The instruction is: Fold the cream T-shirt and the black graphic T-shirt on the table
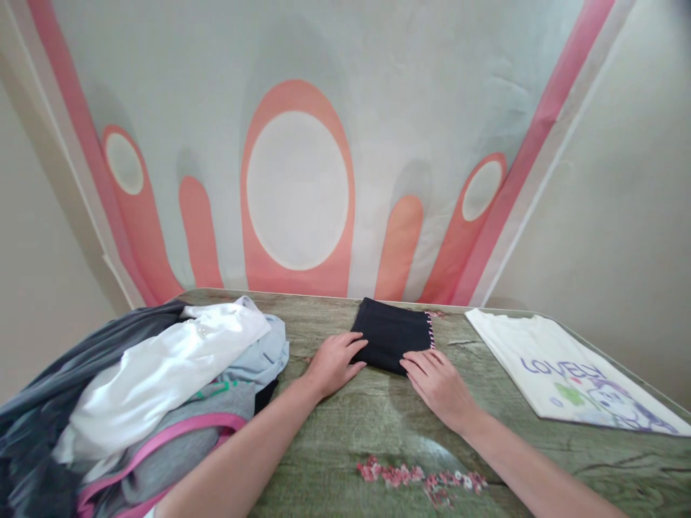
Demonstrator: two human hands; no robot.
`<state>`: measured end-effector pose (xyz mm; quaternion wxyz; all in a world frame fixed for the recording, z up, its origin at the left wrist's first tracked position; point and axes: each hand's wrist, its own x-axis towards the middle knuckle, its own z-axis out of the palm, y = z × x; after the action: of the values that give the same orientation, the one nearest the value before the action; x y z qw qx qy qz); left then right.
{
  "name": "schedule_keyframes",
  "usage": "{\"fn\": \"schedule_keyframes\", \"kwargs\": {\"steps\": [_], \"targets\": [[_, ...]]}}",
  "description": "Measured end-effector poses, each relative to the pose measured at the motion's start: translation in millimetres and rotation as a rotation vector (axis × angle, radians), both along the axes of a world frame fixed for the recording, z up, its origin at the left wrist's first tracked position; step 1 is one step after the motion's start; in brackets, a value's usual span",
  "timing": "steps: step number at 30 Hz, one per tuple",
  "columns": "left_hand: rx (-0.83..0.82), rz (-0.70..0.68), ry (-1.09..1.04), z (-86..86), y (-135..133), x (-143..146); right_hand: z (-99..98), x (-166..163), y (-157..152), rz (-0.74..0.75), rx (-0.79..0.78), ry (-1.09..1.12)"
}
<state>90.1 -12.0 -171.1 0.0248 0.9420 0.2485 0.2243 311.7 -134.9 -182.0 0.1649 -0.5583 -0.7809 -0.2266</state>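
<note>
A black folded garment (391,332) with a pink-and-white trim down its right edge lies flat near the far side of the table. Its exact kind does not show. My left hand (335,365) rests at its left edge, fingers stretched out and thumb apart along the near corner. Across the near right corner lie the fingers of my right hand (438,385), extended on top of the cloth. Neither hand lifts the garment.
Heaped clothes fill the table's left side: a white garment (173,363), a dark grey one (102,349) and a grey one with pink edging (173,460). A white printed shirt (507,345) lies flat at right. Behind the wood-patterned table (335,460) rises a decorated wall (432,108).
</note>
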Motion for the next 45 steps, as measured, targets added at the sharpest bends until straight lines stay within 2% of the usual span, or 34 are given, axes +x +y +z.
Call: {"fn": "schedule_keyframes", "kwargs": {"steps": [8,13,17,22,26,35,41,45], "targets": [[-0.031,-0.058,0.145,-8.3,1.3,13.4,8.9,-32.9,17.6,-0.103,0.034,-0.075],[-0.064,-0.070,0.172,-12.0,7.7,13.2,4.3,-61.2,43.0,-0.187,0.018,-0.078],[-0.071,-0.073,0.196,-11.4,9.7,14.1,3.0,-68.9,52.9,-0.271,-0.026,-0.070],[-0.076,-0.072,0.220,-7.5,7.8,14.0,8.0,-50.7,35.4,-0.446,-0.090,-0.026],[-0.076,-0.075,0.220,-4.7,5.4,12.7,4.9,-28.7,14.6,-0.550,-0.087,-0.044],[-0.080,-0.064,0.179,-8.2,6.3,12.1,-0.8,-18.3,-1.3,-0.604,-0.042,-0.135],[-0.088,-0.025,0.170,-7.5,5.0,11.0,-2.3,-21.4,-9.4,-0.536,-0.064,-0.128],[-0.113,0.004,0.167,-5.9,4.9,8.3,0.9,-26.8,-16.7,-0.547,-0.073,-0.119]]}}
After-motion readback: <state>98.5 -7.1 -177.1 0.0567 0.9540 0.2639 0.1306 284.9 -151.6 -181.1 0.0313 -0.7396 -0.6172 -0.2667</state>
